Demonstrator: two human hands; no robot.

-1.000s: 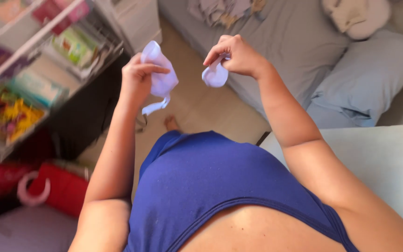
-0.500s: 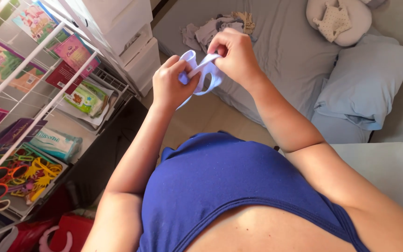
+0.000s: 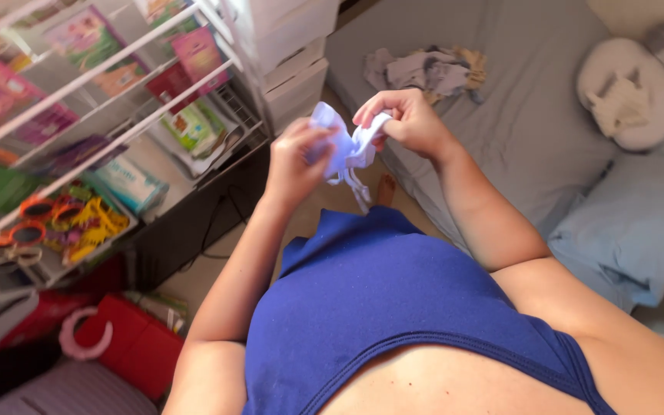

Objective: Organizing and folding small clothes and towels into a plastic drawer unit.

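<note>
Mid-frame, w/ my left hand (image 3: 295, 163) & right hand (image 3: 407, 121) both pinching the small pale lilac garment (image 3: 343, 147), loose ties may snag fingers.

Both hands (image 3: 351, 146) raised close together, fingers pinched, elbows bent.

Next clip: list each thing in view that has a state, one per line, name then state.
Small pale lilac cloth item: bunched, held up in front of the chest between both hands, thin strap dangling below.
Left hand: closed on the cloth.
Right hand: fingers pinching the cloth's edge.
Pile of grey and beige clothes: crumpled, lying loose on the grey bed sheet.
White drawer unit: drawers shut.
</note>
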